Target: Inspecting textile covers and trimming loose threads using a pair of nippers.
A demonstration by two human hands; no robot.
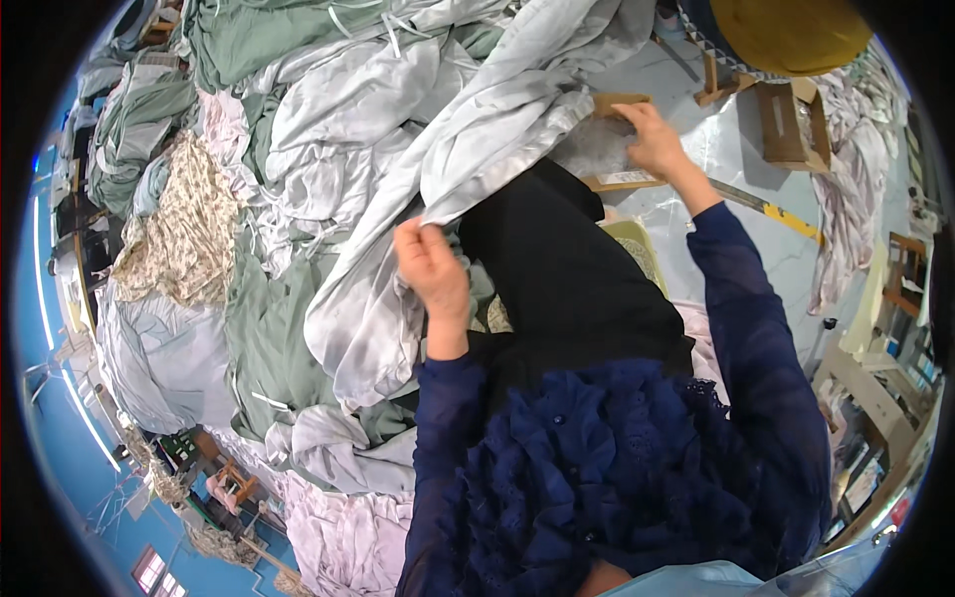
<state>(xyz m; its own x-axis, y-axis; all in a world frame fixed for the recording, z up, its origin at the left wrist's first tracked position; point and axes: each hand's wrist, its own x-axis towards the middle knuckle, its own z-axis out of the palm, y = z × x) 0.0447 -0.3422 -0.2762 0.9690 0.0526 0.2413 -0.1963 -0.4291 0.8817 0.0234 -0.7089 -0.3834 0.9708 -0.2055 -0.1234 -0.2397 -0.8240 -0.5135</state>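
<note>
A long piece of light grey satin fabric [502, 119] lies across my lap and trails over the heap on my left. My left hand [433, 276] is closed in a pinch on its edge, above my black trousers [567, 264]. My right hand [659, 147] reaches out to the right of the fabric, over a small open cardboard box [622, 181] with clear plastic in it. Its fingers are apart, the forefinger near the box's far flap, and nothing shows between them. Whether they touch the box, I cannot tell.
Heaped grey and green fabrics [279, 328] fill the left side, with a floral-print piece [184, 224] among them. A second cardboard box [793, 124] and a yellow-ended strip [791, 221] lie on the right. A mustard round cushion [791, 35] sits at the far right.
</note>
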